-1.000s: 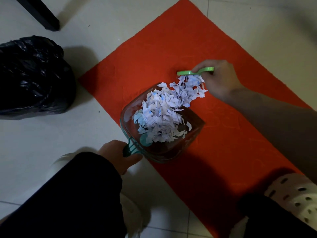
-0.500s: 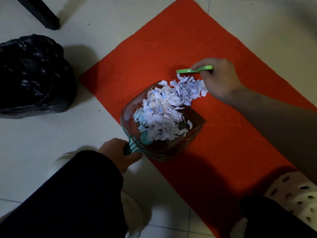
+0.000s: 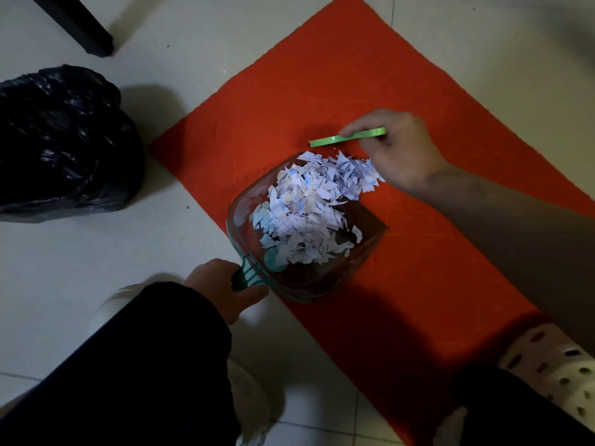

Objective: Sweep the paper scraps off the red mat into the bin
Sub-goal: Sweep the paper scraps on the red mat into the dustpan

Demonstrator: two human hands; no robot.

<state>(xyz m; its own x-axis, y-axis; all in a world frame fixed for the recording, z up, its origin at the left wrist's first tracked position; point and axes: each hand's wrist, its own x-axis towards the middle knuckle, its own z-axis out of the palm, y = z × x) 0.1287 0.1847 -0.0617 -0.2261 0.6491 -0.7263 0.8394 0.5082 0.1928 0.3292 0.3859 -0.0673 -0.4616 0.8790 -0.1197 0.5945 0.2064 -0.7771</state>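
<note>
A red mat lies on the tiled floor. On its near left edge rests a clear dustpan with a teal handle, gripped by my left hand. A heap of white paper scraps fills the pan and spills over its front lip onto the mat. My right hand holds a green brush just behind the heap's far end. The bin, lined with a black bag, stands on the floor to the left of the mat.
A dark furniture leg stands at the top left. My knees in dark trousers fill the bottom of the view, with a white perforated shoe on the mat's near right part and a pale shoe on the tiles.
My right hand has pushed the scraps with the brush further into the dustpan, so fewer lie beyond its lip. The left hand and the dustpan have stayed in place.
</note>
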